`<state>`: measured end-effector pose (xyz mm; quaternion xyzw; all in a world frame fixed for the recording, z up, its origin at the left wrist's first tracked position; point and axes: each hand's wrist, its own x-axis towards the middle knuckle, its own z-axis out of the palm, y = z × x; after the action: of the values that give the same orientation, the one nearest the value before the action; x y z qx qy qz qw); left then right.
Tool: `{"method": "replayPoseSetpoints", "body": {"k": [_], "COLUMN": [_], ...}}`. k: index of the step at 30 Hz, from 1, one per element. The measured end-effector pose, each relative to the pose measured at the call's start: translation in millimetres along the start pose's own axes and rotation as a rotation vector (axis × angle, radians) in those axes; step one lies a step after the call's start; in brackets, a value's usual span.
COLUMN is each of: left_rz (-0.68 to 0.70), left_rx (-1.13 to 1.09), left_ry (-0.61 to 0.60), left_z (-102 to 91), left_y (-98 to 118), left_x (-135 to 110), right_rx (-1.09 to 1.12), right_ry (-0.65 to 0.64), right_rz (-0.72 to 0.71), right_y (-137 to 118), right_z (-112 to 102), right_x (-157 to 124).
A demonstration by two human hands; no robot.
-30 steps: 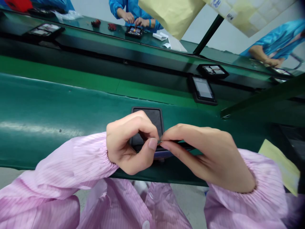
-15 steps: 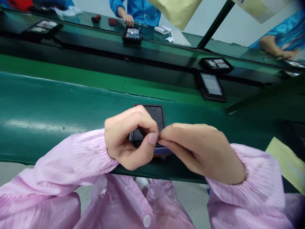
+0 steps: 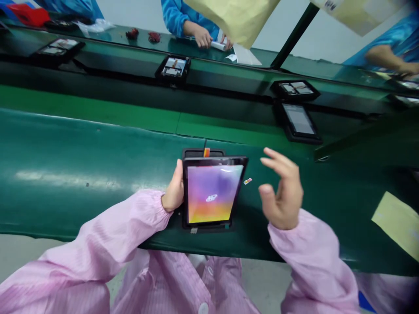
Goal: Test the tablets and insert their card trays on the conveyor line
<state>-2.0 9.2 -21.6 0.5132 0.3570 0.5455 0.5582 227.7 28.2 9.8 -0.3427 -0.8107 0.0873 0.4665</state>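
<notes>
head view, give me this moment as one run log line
left grip: holds phone with lit purple-yellow screen by its edge, over black tray | right grip: open, raised, touching nothing | belt: small label strip lying beside phone

From here I make out a glossy glass-faced black tablet (image 3: 212, 192). Just behind that tablet sits a matt black plastic tray (image 3: 203, 153); below it runs a smooth, faintly shiny green rubber belt (image 3: 65, 148). To its left is a pink striped woven cloth sleeve (image 3: 108, 231), and well right, a matt pale-yellow paper sheet (image 3: 399, 224).

Tiny coloured scrap (image 3: 248, 181) — kind unclear
</notes>
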Motion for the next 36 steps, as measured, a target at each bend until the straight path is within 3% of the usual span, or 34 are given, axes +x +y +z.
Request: {"method": "replayPoseSetpoints", "body": {"k": [4, 6, 9, 13, 16, 21, 23, 28, 30, 33, 36], "left_rz": [-0.43, -0.5, -0.514, -0.509, -0.486, -0.455, -0.46, -0.502, -0.518, -0.515, -0.49], "left_rx": [-0.526, -0.634, -0.684, -0.695, -0.696, -0.743, -0.767, -0.765, -0.768, -0.802, -0.814], "left_ry": [0.215, 0.249, 0.21, 0.145, 0.153, 0.187, 0.184, 0.209, 0.204, 0.17, 0.176], "left_z": [-12.8, -18.9, -28.0, -38.1, -41.0, -40.7, -41.1, -41.9, -41.8, -41.9, -42.4], "left_y": [-34.2, -37.1, -34.5, -33.8, -36.5, -40.6, -41.5, -41.9, -41.5, -41.3, -42.2], "left_x": [24.2, 38.7, 56.8, 69.9, 72.8, 71.5, 70.7, 71.7, 72.7, 73.1, 72.5], "right_rx": [-0.276, -0.28, -0.267, -0.32, -0.367, -0.452, -0.44, -0.293, -0.293, -0.398, -0.459], "right_ry": [-0.265, -0.397, -0.486, -0.384, -0.288, -0.27, -0.283, -0.448, -0.509, -0.477, -0.256], "right_rz": [-0.406, -0.542, -0.619, -0.536, -0.322, -0.02, -0.034, -0.508, -0.59, -0.509, -0.267], "right_y": [20.1, 20.3, 23.2, 36.0, 36.7, 12.0, 4.0, 16.3, 33.8, 60.6, 70.9], "right_z": [25.3, 35.5, 43.8, 47.7, 55.4, 72.2, 73.9, 72.1, 72.2, 72.7, 73.2], "right_x": [-42.5, -49.1, -42.5, -22.3, -9.9, -5.0, -10.1, -20.5, -13.2, 8.0, 20.9]}}
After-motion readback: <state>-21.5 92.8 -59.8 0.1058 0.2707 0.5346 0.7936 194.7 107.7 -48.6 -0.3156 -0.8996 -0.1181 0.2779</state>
